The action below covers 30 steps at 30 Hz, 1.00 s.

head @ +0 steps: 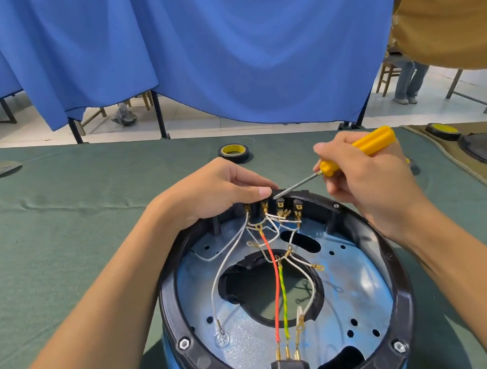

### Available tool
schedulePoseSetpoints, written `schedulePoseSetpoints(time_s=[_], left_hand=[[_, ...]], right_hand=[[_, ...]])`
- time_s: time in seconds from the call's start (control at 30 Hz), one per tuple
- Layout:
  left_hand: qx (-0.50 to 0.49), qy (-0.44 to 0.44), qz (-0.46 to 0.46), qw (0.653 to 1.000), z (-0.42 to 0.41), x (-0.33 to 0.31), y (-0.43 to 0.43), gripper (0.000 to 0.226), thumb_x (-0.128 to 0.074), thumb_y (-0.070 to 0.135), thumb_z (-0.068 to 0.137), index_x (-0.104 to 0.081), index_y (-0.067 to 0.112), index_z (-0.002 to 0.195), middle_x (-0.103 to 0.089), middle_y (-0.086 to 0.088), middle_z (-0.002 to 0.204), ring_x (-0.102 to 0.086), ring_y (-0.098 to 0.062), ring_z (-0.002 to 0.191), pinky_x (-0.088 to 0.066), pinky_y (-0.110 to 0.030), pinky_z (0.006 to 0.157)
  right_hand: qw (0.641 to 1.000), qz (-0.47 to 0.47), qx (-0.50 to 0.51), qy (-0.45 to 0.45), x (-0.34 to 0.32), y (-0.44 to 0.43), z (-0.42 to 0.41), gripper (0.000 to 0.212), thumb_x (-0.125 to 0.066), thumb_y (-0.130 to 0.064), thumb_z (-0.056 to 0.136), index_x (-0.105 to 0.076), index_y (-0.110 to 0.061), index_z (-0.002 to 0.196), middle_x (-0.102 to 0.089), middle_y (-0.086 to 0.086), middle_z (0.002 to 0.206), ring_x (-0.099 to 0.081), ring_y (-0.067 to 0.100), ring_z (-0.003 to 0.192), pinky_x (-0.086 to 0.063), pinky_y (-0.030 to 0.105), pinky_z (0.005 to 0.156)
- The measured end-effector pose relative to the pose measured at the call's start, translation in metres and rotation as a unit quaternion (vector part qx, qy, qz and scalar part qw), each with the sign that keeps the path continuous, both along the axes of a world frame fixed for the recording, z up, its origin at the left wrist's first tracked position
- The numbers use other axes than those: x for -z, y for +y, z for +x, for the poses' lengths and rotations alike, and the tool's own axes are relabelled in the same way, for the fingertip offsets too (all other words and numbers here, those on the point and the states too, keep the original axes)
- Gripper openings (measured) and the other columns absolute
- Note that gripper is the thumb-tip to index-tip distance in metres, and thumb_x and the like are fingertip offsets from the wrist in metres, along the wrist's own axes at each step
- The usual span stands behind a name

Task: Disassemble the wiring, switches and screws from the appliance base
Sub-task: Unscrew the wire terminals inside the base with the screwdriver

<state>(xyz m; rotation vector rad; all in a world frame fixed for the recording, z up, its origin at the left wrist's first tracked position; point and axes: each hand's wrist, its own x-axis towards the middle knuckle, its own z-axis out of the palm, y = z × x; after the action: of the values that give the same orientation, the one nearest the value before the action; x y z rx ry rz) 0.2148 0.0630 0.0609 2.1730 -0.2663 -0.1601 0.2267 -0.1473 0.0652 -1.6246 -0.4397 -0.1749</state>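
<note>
Risk noted: the screwdriver tip is bearing on the switches at the far rim of the base, which is sitting on the bench. A slip could be nicking the wires just inside that rim or jabbing the left hand, which is gripping the rim beside them. The right hand is holding the screwdriver handle above the rim, with the shaft slanting down.

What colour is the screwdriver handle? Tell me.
Yellow; the screwdriver handle shows best in the head view.
</note>
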Motion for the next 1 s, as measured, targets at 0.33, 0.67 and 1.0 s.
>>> schedulePoseSetpoints(time_s=[0.33,0.67,1.0], left_hand=[[-0.033,-0.005,-0.034,0.999,-0.002,0.001,0.003,0.017,-0.068,0.019,0.089,-0.077,0.017,0.103,-0.076,0.008,0.092,-0.070,-0.011,0.096,-0.048,-0.031,0.101],[-0.053,-0.004,-0.036,0.998,0.001,0.002,0.004,0.010,-0.071,0.025,0.086,-0.079,0.024,0.093,-0.076,0.012,0.087,-0.068,-0.006,0.092,-0.047,-0.027,0.096],[-0.060,-0.008,-0.043,0.997,0.000,0.002,0.004,0.009,-0.072,0.022,0.085,-0.079,0.024,0.091,-0.076,0.011,0.086,-0.068,-0.008,0.093,-0.045,-0.022,0.092]], right_hand=[[0.999,-0.050,-0.003,-0.006,-0.006,0.013,0.000,0.031,-0.062,-0.024,0.082,-0.062,-0.005,0.057,-0.057,0.011,0.048,-0.048,0.024,0.047,-0.037,0.023,0.044],[0.998,-0.044,0.021,-0.034,0.001,0.014,0.001,0.028,-0.059,-0.021,0.077,-0.060,-0.006,0.054,-0.054,0.011,0.046,-0.049,0.019,0.042,-0.036,0.022,0.041],[0.985,0.028,-0.025,0.166,-0.015,0.030,0.026,0.038,-0.051,0.000,0.085,-0.038,-0.008,0.051,-0.038,0.002,0.038,-0.030,0.010,0.033,-0.022,0.016,0.038]])
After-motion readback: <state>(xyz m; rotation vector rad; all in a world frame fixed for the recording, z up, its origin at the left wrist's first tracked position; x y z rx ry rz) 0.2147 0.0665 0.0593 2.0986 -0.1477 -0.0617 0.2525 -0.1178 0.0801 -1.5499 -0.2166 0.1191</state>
